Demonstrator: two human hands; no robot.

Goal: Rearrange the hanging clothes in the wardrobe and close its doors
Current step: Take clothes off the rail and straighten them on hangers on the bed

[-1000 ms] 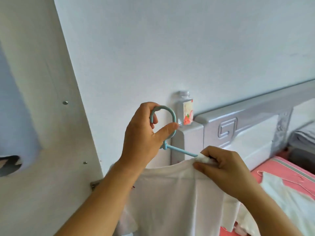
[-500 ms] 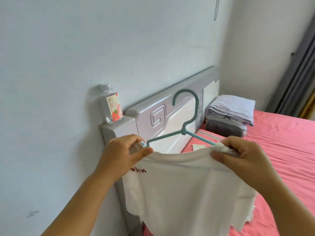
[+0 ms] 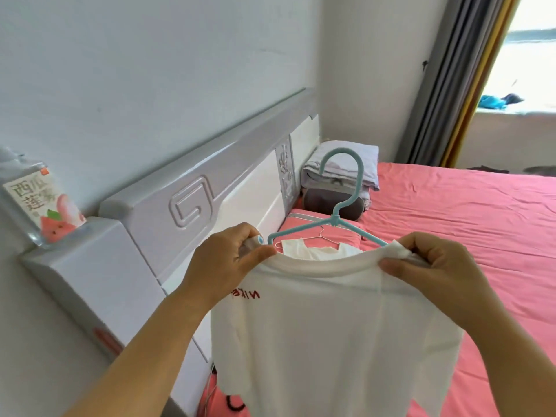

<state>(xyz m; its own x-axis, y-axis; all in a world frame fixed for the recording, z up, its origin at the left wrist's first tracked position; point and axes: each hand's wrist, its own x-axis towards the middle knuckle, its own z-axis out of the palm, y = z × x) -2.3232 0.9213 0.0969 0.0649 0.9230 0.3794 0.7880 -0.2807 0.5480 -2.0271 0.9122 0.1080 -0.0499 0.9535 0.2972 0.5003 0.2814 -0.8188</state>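
The left hand is pinched shut on the left shoulder of a white cotton T-shirt, thumb and fingers clamped over the cloth and the left tip of a light blue plastic hanger. The right hand grips the shirt's right shoulder the same way, bunching the fabric over the hanger's other arm. The shirt hangs between both hands, held up near the camera over the bed, red lettering showing through by the left wrist; the hanger's hook stands upright above the collar.

Beyond the collar, a second white garment on a thin wire hanger lies on the pink bedsheet. Farther off, folded pale lilac bedding sits on a grey pillow against the grey carved headboard. At far left, a clear drink bottle with a watermelon label stands on the headboard's end post. Grey curtains hang at the far right.
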